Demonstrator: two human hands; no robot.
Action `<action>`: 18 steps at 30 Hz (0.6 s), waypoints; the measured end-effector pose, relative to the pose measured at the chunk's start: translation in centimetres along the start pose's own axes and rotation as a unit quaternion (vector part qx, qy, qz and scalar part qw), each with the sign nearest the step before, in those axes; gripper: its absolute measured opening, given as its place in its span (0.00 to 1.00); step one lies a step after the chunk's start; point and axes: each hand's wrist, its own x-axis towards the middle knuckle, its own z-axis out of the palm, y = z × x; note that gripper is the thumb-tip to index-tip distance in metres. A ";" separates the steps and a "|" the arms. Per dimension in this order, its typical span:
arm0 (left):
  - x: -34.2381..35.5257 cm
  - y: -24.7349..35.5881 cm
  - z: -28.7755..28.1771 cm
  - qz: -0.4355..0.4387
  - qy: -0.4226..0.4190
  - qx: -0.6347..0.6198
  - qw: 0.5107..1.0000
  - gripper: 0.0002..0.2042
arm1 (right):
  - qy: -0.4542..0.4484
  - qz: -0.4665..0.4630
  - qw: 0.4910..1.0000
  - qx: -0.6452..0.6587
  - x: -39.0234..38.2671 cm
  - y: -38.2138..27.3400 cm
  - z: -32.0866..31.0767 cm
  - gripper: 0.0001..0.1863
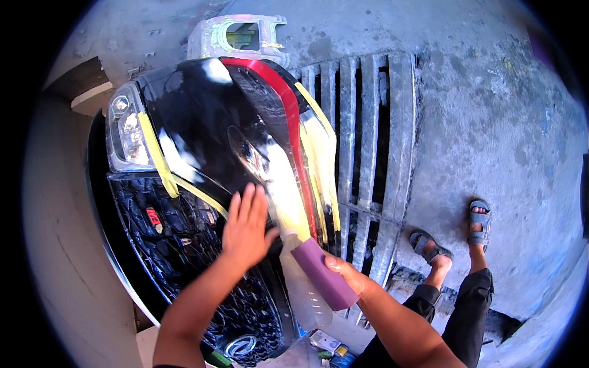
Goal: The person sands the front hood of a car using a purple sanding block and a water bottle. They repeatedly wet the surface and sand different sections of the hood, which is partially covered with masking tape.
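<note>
A glossy black car bumper (pixel 190 107) with a red stripe (pixel 287 98) and a headlight (pixel 130 132) lies below me. My left hand (pixel 246 227) rests with fingers stretched on or just over its black surface; contact is hard to tell. In my right hand (pixel 345 276) is a purple block (pixel 323 273), thumb on top, held at the bumper's near end. Beneath the block a clear, ridged plastic bottle (pixel 304 297) shows in part; whether my right hand also grips it is hidden.
Yellow masking tape (pixel 154 147) runs along the bumper's edges. Crumpled black plastic sheeting (pixel 178 230) lies at left. A metal floor grate (pixel 368 135) is at right, beside wet-stained concrete (pixel 491 110). My sandalled feet (pixel 480 221) stand there. A pale moulded part (pixel 211 37) lies beyond.
</note>
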 end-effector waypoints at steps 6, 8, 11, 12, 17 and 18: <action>9.4 -2.1 -0.5 -0.070 -0.004 0.055 0.996 0.46 | -0.056 -0.041 0.996 -0.059 -0.5 -3.4 3.5 0.51; 10.8 -2.0 0.0 -0.108 0.007 0.063 0.992 0.46 | -0.061 -0.045 0.995 -0.066 -0.9 -3.5 4.1 0.50; 11.6 -0.5 1.1 -0.137 -0.001 0.105 0.985 0.46 | -0.060 -0.047 0.992 -0.101 -1.4 -3.2 3.7 0.50; 11.2 0.3 1.7 -0.130 -0.008 0.121 0.984 0.46 | -0.049 -0.053 0.993 -0.091 -1.6 -3.0 3.7 0.49; 6.5 5.9 7.3 -0.031 -0.040 0.114 0.992 0.45 | -0.024 -0.062 0.995 -0.080 -2.3 -1.7 2.9 0.46; 5.8 7.1 6.5 0.001 -0.062 0.159 0.985 0.46 | -0.014 -0.064 0.994 -0.083 -2.3 -1.4 2.2 0.45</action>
